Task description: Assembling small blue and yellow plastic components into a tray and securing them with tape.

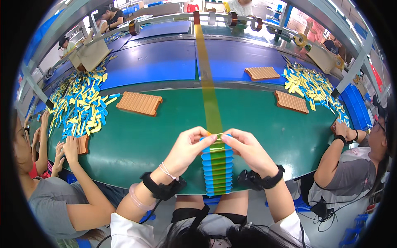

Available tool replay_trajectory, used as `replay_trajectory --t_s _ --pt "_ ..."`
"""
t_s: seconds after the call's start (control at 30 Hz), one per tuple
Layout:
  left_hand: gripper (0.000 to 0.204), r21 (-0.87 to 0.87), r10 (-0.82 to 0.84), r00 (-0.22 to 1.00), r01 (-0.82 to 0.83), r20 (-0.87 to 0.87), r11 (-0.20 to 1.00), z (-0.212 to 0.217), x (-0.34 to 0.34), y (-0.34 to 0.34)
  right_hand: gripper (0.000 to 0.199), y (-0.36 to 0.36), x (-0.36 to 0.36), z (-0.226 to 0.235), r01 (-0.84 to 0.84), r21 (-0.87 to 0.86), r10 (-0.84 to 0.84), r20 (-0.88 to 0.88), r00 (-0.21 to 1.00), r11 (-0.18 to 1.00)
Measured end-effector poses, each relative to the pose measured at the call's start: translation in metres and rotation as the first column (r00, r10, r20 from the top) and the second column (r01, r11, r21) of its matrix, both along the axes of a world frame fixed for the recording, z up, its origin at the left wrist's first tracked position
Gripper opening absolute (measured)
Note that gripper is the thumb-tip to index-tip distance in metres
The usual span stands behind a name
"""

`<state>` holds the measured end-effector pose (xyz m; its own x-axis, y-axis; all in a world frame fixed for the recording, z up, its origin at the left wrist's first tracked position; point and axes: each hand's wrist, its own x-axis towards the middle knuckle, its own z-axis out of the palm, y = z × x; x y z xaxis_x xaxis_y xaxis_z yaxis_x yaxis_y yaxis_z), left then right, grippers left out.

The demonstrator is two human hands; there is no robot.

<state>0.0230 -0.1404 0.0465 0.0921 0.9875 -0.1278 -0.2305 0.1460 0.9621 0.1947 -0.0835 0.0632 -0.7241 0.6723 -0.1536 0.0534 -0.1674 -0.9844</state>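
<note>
Nearest to me, both forearms come up from the lower edge, each with a black wrist strap, and I see the left hand [188, 146] and the right hand [247, 149] meeting over the near edge of the green table [136, 140]. Between them sits a stack of blue strips [217, 169], laid like rungs and running from the fingertips down toward my lap. Both hands pinch narrowly on the top strip of that stack, thumbs and forefingers closed on its two ends.

From the top of the stack a band of amber tape [209, 91] stretches straight away across the table to the far rail, where several tape rolls [231, 18] hang. That band splits my view of the table down the middle.

Left of it lies a ribbed orange tray [139, 103], with a big heap of loose yellow and blue strips [82, 105] beyond it at the far left. Right of the tape lie two more orange trays [291, 101], one near and one farther, and a second heap of strips [310, 84].

Other people crowd both sides: one person's hands [68, 146] rest on the table edge at left, close to my left elbow, and another person's hand [341, 130] works at the right edge.
</note>
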Motion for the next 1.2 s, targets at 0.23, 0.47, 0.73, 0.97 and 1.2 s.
replay_trajectory --t_s 0.23,0.47,0.73,0.97,1.2 --pt "0.008 0.128 0.135 0.991 -0.136 0.014 0.982 0.011 0.013 -0.010 0.015 -0.007 -0.007 0.003 0.079 0.081 -0.072 -0.094 0.993 0.994" --pt "0.008 0.130 0.137 0.991 -0.134 -0.010 0.982 -0.015 0.053 -0.093 0.016 -0.082 0.041 -0.030 0.007 0.061 -0.004 -0.048 0.999 0.998" --pt "0.031 -0.146 0.054 0.985 -0.030 0.164 0.989 -0.119 0.081 -0.164 0.012 -0.144 0.101 -0.097 0.125 -0.082 -0.118 0.081 0.990 0.989" --pt "0.051 -0.731 0.434 0.599 0.450 0.673 0.513 -0.273 0.080 -0.121 0.010 -0.129 0.103 -0.041 0.110 0.177 -0.094 -0.094 0.991 0.978" --pt "0.054 -0.438 0.201 0.582 0.301 0.788 0.847 -0.339 0.065 -0.049 0.007 -0.116 0.101 -0.032 0.019 0.304 0.016 -0.111 0.994 0.953"
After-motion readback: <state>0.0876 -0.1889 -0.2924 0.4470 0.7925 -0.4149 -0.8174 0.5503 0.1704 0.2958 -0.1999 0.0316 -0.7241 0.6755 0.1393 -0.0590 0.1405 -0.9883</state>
